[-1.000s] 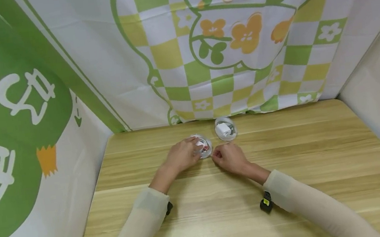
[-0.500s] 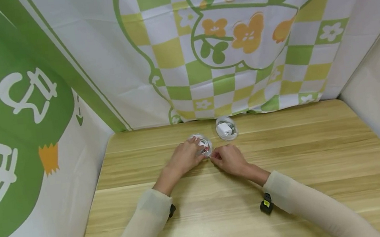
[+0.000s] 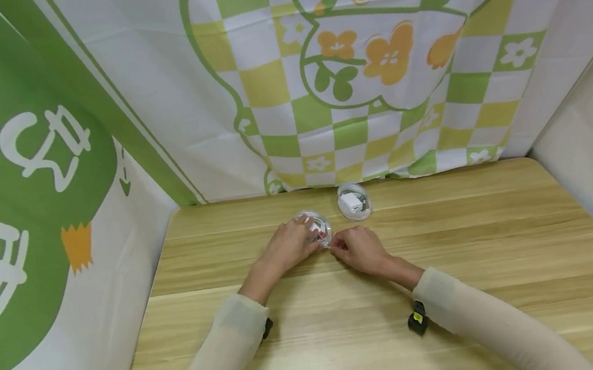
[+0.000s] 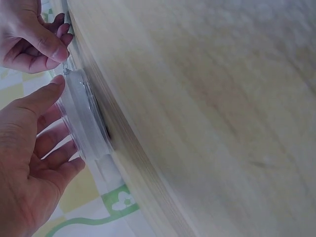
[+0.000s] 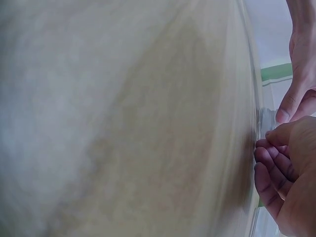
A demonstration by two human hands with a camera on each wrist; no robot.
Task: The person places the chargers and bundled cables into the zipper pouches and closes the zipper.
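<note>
A round clear plastic case (image 3: 323, 225) lies flat on the wooden table, with a coiled white cable and something red inside. My left hand (image 3: 286, 246) holds it from the left; in the left wrist view, thumb and fingers span the clear case (image 4: 88, 116). At its near right edge, my right hand (image 3: 362, 249) pinches a small clear tab or strip between thumb and forefinger. That strip (image 4: 65, 65) shows thinly in the left wrist view. In the right wrist view my right hand (image 5: 296, 163) partly hides the case, and its other fingers are curled.
Just behind, near the table's back edge, lies a second round clear case (image 3: 354, 202) with a white charger plug and coiled cable. Printed cloth (image 3: 357, 133) hangs behind the wooden table (image 3: 472, 237), and more cloth stands at both sides.
My right hand has shifted slightly left and now meets the case's near edge beside my left thumb. My left hand stays on the case, with little movement.
</note>
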